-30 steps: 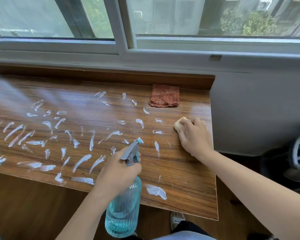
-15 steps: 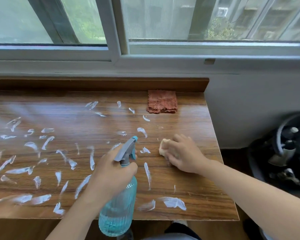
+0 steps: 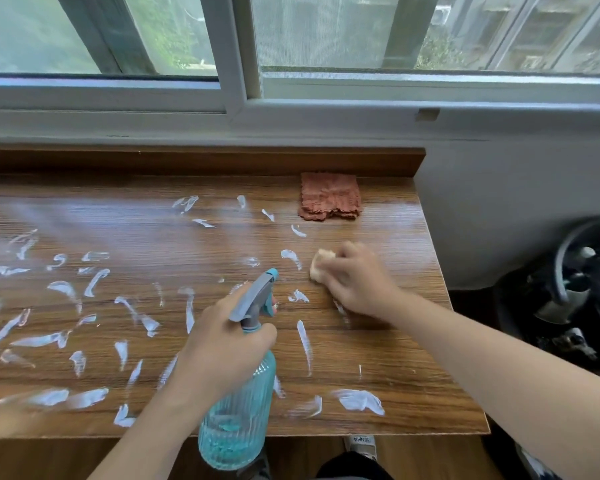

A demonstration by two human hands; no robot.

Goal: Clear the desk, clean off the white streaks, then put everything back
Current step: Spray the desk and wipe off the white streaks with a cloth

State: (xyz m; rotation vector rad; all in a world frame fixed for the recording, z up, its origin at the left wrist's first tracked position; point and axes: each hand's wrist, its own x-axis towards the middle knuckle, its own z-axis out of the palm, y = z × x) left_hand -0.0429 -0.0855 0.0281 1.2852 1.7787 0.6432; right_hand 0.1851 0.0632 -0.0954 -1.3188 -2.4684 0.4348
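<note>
desk (image 3: 378, 348): one wooden top under the window, its right end in full view, the left running out of frame.
white streaks (image 3: 359, 400): too many to count exactly, several dozen. most crowd the left and middle; a few loose ones sit near the front right edge, and a handful lie just left of the folded cloth.
spray bottle (image 3: 238, 403): one, ribbed pale blue glass or plastic with a grey trigger head and a blue nozzle tip. it hangs over the front edge of the desk, tilted, nozzle aimed away toward the window.
left hand (image 3: 222, 344): wrapped round the neck of the spray bottle, fingers on the trigger side. whether the trigger is squeezed, i can't tell.
sponge (image 3: 321, 265): one small pale yellow piece, flat on the desk right of centre, only its left end showing.
right hand (image 3: 359, 280): pressed down over the sponge, fingers curled on it; the hand is blurred.
cloth (image 3: 329, 197): one, rust-brown, folded square, lying at the back right of the desk, well apart from both hands.
shoe (image 3: 361, 445): one white toe showing on the floor below the front edge.
chair (image 3: 575, 289): one dark shape to the right, off the desk.
</note>
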